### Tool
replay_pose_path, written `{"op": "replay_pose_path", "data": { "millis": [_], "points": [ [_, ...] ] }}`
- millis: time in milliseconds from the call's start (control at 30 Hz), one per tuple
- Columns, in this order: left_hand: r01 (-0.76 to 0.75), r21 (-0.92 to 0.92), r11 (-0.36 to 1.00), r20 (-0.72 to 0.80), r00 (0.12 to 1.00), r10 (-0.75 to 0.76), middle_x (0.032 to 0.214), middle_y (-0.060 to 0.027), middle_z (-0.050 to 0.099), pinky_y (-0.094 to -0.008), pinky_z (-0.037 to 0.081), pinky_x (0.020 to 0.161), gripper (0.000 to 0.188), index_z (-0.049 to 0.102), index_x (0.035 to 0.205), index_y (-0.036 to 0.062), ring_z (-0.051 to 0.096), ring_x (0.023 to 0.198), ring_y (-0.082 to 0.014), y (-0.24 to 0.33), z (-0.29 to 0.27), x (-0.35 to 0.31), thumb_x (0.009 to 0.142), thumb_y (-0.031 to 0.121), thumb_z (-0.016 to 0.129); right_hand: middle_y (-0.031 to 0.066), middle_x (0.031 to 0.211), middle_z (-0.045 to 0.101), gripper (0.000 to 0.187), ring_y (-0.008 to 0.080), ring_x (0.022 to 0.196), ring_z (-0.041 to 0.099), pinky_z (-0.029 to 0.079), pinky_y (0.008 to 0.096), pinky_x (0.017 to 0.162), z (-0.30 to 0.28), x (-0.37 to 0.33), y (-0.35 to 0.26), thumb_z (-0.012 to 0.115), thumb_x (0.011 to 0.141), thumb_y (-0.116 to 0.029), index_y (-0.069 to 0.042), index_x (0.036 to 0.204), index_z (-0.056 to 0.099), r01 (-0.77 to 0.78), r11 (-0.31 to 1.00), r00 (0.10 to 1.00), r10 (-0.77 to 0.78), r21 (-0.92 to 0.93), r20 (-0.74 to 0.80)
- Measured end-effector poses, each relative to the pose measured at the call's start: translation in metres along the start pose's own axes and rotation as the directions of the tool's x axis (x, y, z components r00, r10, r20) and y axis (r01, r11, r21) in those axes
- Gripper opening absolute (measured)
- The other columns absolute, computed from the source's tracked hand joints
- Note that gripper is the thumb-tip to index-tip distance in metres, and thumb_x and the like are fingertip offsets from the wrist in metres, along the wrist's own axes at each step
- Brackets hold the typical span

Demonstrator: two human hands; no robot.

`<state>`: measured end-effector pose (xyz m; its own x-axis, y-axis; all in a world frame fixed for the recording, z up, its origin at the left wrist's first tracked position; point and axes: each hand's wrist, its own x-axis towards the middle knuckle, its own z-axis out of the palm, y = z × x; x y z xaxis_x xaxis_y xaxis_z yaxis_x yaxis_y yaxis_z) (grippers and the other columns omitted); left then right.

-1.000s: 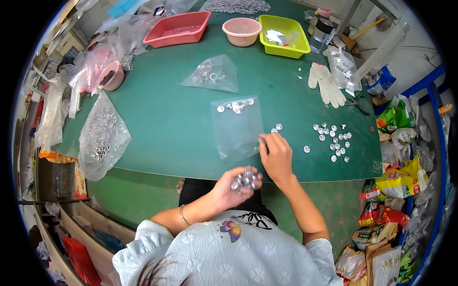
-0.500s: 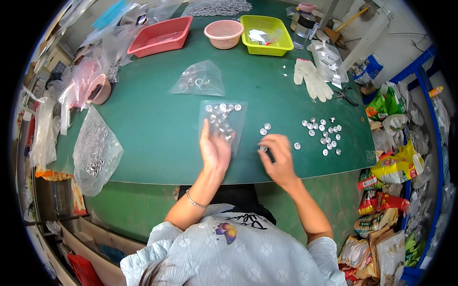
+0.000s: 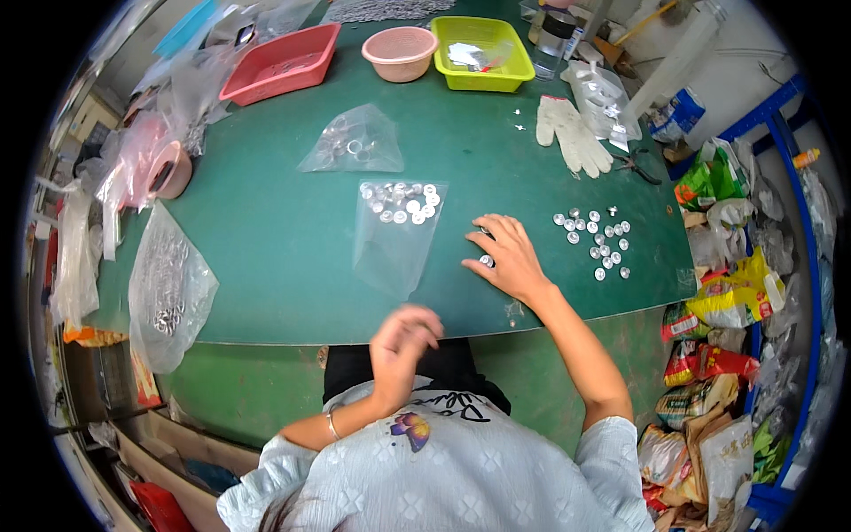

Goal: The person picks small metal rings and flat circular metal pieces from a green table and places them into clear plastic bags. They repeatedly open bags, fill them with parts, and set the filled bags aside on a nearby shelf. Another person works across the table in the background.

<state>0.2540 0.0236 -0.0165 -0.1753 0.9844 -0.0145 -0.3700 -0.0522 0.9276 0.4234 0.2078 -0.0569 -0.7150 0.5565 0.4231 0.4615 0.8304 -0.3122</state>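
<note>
My right hand [image 3: 507, 255] is spread over the green table [image 3: 266, 266], fingers apart. Small round silvery metal pieces show at its fingertips and between thumb and forefinger; the palm side is hidden. Apart from the table things, my left hand [image 3: 406, 344] is at the front edge in front of my body, its fingers bent and smeared by motion. Ahead of it lies a clear plastic bag [image 3: 394, 257], flat, with several of the same round metal pieces [image 3: 400, 216] gathered toward its far end. More loose round metal pieces [image 3: 606, 251] are scattered right of my right hand.
Farther off lies a clear bag of metal rings [image 3: 355, 146]; another bag of metal parts [image 3: 168, 293] overlaps the front left edge. A red tray [image 3: 282, 75], pink bowl [image 3: 401, 66] and yellow-green basin [image 3: 483, 80] stand behind. A white glove [image 3: 572, 137] and pliers [image 3: 636, 168] lie right.
My left hand has left the clear bag and drawn back toward my body. The pieces in the bag now sit toward its far end. My right hand has spread over the loose pieces nearest it.
</note>
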Motion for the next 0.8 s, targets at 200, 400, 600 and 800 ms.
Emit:
{"op": "replay_pose_path", "data": {
  "millis": [200, 400, 600, 800],
  "points": [
    [0.742, -0.003, 0.671, 0.424, 0.608, -0.671, 0.098, -0.0074, 0.060, -0.0249, 0.047, 0.079, 0.025, 0.056, 0.114, -0.0022, 0.057, 0.089, -0.0123, -0.030, 0.010, 0.002, 0.094, 0.011, 0.048, 0.0075, 0.088, 0.051, 0.019, 0.0255, 0.088, 0.048, 0.038, 0.0374, 0.074, -0.012, -0.028, 0.010, 0.068, 0.074, -0.016, -0.005, 0.082, 0.054, -0.195, 0.980, 0.980, 0.196, 0.029, -0.046],
    [0.904, -0.222, 0.365, 0.589, 0.422, -0.689, 0.102, -0.0086, 0.062, -0.0274, 0.048, 0.081, 0.028, 0.054, 0.115, -0.0032, 0.059, 0.091, -0.0147, -0.077, 0.037, 0.015, 0.096, 0.013, 0.044, 0.0077, 0.075, 0.048, 0.020, 0.0272, 0.070, 0.052, 0.042, 0.0385, 0.061, -0.040, -0.056, 0.017, 0.068, 0.073, -0.014, -0.006, 0.072, 0.050, -0.325, 0.945, 0.942, 0.319, -0.047, -0.105],
    [0.911, -0.388, 0.137, 0.707, 0.390, -0.590, 0.123, -0.0175, 0.051, -0.0371, 0.041, 0.098, 0.044, 0.037, 0.132, 0.0010, 0.052, 0.112, -0.0263, -0.149, 0.087, 0.027, 0.095, 0.024, 0.043, 0.0082, 0.076, 0.048, 0.023, 0.0264, 0.070, 0.052, 0.043, 0.0377, 0.058, -0.050, -0.072, 0.014, 0.069, 0.071, -0.015, -0.005, 0.069, 0.049, -0.157, 0.986, 0.987, 0.156, -0.059, -0.023],
    [0.901, -0.394, 0.184, 0.703, 0.424, -0.570, 0.135, -0.0193, 0.041, -0.0392, 0.035, 0.105, 0.049, 0.032, 0.136, 0.0015, 0.043, 0.123, -0.0282, -0.159, 0.111, 0.032, 0.096, 0.028, 0.041, 0.0111, 0.090, 0.047, 0.025, 0.0292, 0.086, 0.047, 0.039, 0.0395, 0.076, -0.066, -0.076, 0.011, 0.068, 0.073, -0.018, -0.004, 0.088, 0.053, -0.361, 0.909, 0.932, 0.343, -0.210, -0.119]
  ]
}}
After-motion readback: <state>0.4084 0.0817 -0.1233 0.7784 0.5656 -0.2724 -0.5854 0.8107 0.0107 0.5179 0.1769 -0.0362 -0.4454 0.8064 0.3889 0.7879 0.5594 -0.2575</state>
